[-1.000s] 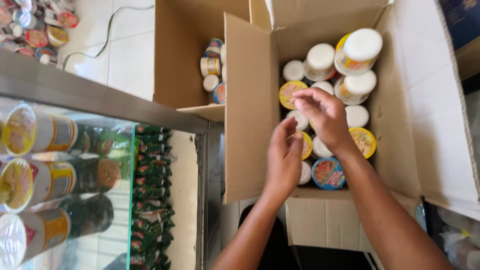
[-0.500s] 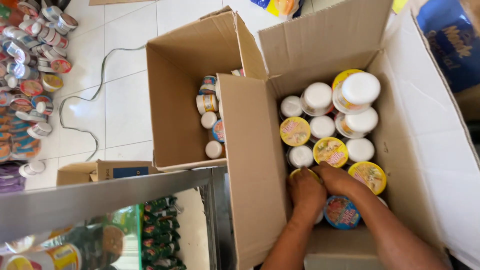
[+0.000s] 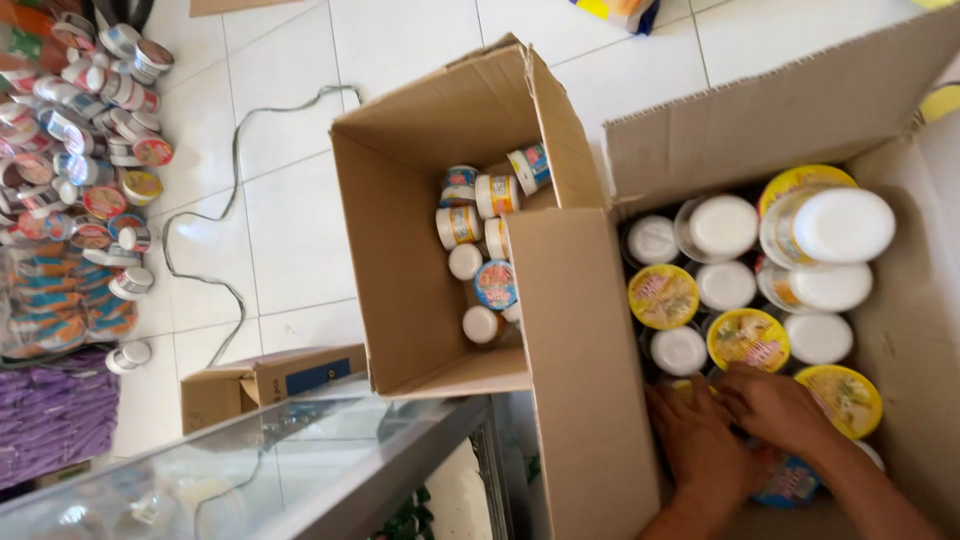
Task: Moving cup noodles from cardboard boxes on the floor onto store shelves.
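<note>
Both hands, the left hand (image 3: 700,445) and right hand (image 3: 775,410), have sunk lower to the box's (image 3: 590,400) near edge, fingers curled among the cups (image 3: 750,338), grasp not discernible.

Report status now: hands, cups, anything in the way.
Left hand and right hand both down in the right cardboard box, on the noodle cups. Grip hidden. Nothing blocking; second box alongside.

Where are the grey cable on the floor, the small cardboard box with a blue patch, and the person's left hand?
grey cable (image 3: 232,160), head view, its upper run.
small cardboard box (image 3: 270,378), head view, its side.
left hand (image 3: 700,445), head view, its back.
</note>
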